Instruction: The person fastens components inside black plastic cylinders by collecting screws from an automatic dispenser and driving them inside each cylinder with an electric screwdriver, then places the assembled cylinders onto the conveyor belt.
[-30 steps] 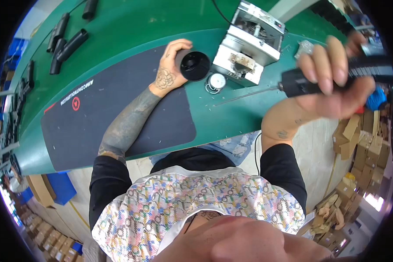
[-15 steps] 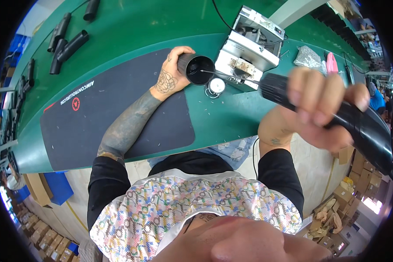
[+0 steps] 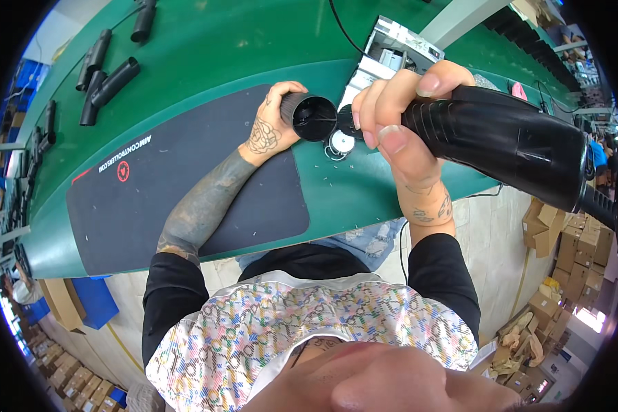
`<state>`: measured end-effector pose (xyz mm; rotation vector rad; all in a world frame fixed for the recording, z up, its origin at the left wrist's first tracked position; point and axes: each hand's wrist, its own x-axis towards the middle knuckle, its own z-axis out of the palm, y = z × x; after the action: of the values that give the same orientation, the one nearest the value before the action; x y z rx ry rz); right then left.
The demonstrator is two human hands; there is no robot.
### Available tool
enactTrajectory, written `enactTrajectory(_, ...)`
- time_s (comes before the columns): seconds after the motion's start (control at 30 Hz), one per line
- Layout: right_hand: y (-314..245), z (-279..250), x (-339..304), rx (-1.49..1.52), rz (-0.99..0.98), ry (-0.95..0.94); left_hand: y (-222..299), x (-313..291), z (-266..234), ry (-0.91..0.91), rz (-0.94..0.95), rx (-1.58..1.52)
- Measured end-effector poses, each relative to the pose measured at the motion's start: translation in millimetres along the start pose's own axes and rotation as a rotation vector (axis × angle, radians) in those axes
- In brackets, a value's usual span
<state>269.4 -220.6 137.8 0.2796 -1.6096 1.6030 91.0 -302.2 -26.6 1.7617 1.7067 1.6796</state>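
Observation:
My left hand is wrapped round a hollow black cylinder, its open end facing right. In my right hand is a black electric screwdriver, held near its front end with a thick cord at its rear. The screwdriver's thin bit reaches into the cylinder's mouth; I cannot tell whether a screw is on it. Just below the cylinder, a small round white-topped metal piece lies on the green bench. My right hand partly hides the boxy metal machine behind it.
A dark mat lies under my left forearm. Several black tubes rest on the bench at the far left. A pink item shows behind the screwdriver. Cardboard boxes are stacked on the floor at right.
My right hand has moved left and up with the screwdriver, and its bit has gone deeper into the cylinder. My left hand has stayed nearly still round the cylinder.

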Motion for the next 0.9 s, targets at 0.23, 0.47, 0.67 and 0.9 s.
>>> enactTrajectory(0.23, 0, 1, 3, 0.002, -0.016, -0.011, -1, 0, -2, -0.003, -0.013, -0.015)
enactTrajectory(0.47, 11, 8, 7, -0.078, -0.037, -0.078, 5, -1, -8, 0.012, -0.112, 0.021)
enactTrajectory(0.67, 21, 22, 2, -0.046, -0.089, -0.014, 5, -5, -15, -0.009, -0.216, 0.004)
enactTrajectory(0.9, -5, 14, 0, 0.179, -0.193, 0.123, 7, 12, -50, -0.14, 0.007, 0.207)
